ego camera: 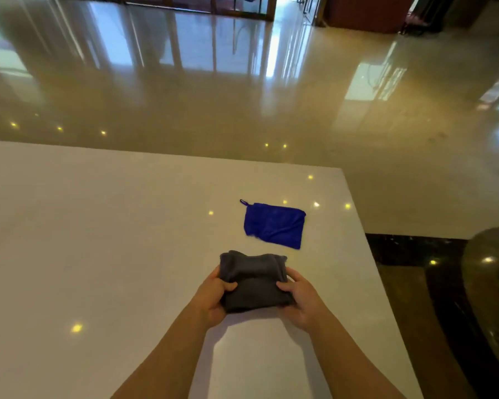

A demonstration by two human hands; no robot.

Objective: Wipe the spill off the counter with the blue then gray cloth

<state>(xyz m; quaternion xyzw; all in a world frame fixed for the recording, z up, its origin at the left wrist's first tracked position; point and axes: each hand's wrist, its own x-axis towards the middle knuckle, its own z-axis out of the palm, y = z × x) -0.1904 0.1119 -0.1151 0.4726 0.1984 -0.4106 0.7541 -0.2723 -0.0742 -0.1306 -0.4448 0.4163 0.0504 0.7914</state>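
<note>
A folded gray cloth is held over the white counter, close to its right side. My left hand grips the cloth's left edge and my right hand grips its right edge, thumbs on top. Just beyond it, a folded blue cloth with a small hanging loop lies flat on the counter, apart from both hands. I can make out no spill on the glossy surface, only reflected ceiling lights.
The counter's far edge and right edge drop off to a shiny beige floor. A dark stone band runs along the floor at the right, beside a rounded glossy object.
</note>
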